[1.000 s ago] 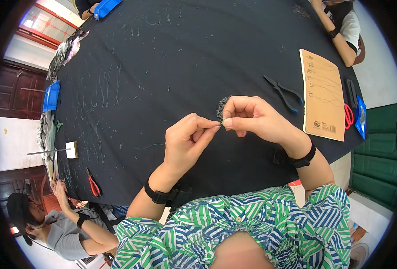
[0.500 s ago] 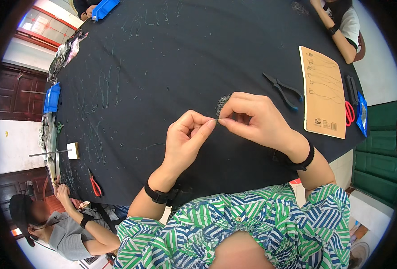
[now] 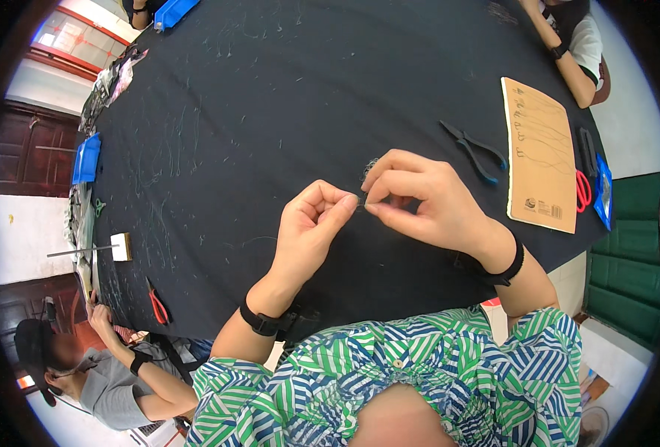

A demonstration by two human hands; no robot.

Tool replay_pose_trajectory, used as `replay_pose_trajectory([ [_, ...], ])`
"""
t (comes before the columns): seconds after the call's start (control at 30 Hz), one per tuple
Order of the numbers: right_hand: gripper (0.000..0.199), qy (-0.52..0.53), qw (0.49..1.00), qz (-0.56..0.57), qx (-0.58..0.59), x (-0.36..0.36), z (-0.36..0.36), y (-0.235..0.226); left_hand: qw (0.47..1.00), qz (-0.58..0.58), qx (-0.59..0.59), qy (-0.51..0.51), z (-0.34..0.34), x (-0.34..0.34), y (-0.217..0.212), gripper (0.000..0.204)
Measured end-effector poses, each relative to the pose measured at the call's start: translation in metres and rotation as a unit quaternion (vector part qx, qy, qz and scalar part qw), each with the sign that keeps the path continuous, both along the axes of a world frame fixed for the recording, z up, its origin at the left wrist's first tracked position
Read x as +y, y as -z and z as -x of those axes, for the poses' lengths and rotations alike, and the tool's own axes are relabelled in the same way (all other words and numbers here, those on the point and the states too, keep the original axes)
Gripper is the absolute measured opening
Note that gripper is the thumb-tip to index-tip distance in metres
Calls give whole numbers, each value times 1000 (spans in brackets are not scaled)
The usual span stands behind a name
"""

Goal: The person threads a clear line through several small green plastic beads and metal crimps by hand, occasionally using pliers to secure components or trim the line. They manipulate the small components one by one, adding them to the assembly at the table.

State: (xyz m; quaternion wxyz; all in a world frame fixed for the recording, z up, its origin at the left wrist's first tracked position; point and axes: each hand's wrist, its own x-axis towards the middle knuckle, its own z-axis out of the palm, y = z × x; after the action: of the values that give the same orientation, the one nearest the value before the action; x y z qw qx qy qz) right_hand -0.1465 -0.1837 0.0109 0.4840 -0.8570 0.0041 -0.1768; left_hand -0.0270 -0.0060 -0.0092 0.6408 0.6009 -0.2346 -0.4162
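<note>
Over the black-clothed table, my left hand (image 3: 309, 226) pinches with thumb and forefinger. What it holds is too small to make out. My right hand (image 3: 427, 197) is also closed in a pinch, its fingertips a small gap from the left ones, and a tiny dark bit (image 3: 360, 203) shows between them. Behind the right fingers, partly hidden, lies a tangled pile of small wiry metal pieces (image 3: 370, 168). A thin pale line (image 3: 258, 239) lies on the cloth left of my left hand.
Right of my hands lie black pliers (image 3: 470, 153), a brown card (image 3: 540, 167) with hooks and lines on it, red-handled scissors (image 3: 583, 191) and a blue packet (image 3: 603, 195). Red-handled pliers (image 3: 157, 304) and blue bins (image 3: 86, 159) are at left. Other people sit around the table (image 3: 270, 119).
My fingertips have drawn slightly apart, opening a small gap between the two hands. The view has shifted a little; tools and card stay in place.
</note>
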Motion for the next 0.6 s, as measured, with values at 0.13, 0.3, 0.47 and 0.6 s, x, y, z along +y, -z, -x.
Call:
replay_pose_trajectory([
  [0.13,8,-28,998,58,-26,1,-3,5,1000,0,5,-3,3,-2,0,9],
  [0.3,9,-23,996,75,-38,0,-2,4,998,5,52,24,2,1,0,10],
  [0.47,10,-23,995,80,-50,-3,-3,3,998,-7,53,22,0,1,0,11],
  [0.6,9,-34,995,84,-31,-5,-1,2,996,-39,64,43,-4,2,0,13],
])
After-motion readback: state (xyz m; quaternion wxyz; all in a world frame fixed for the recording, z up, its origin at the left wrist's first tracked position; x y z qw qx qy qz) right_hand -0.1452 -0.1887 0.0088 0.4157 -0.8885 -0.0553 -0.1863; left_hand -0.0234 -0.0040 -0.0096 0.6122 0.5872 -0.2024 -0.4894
